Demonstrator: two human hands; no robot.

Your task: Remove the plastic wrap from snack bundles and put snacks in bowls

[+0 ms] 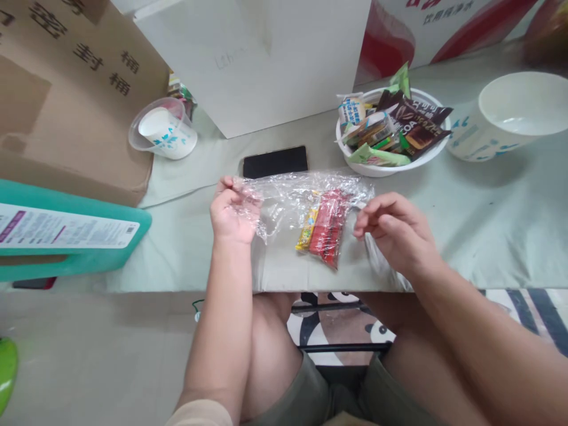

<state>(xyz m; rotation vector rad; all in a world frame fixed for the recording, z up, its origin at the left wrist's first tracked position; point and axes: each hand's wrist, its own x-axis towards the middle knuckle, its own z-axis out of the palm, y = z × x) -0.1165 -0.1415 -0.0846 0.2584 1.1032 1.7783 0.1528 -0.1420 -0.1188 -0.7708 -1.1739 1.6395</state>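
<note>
A clear, crinkled plastic bag (284, 204) is spread between my two hands just above the table. Inside it or under its film lie red-wrapped snack sticks (327, 228) and a small yellow snack packet (307, 229); which of the two I cannot tell. My left hand (235, 212) pinches the bag's left edge, its fingers closed on the film. On the other side, my right hand (394, 232) has its fingers curled in around the right edge of the plastic. Part of the film hangs below that hand.
A black phone (275, 162) lies behind the bag. Further right stand a white bowl (390, 170) of wrapped snacks and a large paper tub (488, 133). Nested cups (171, 135), a cardboard box (84, 130) and a teal container (89, 207) are leftward. A white box (266, 59) borders the back.
</note>
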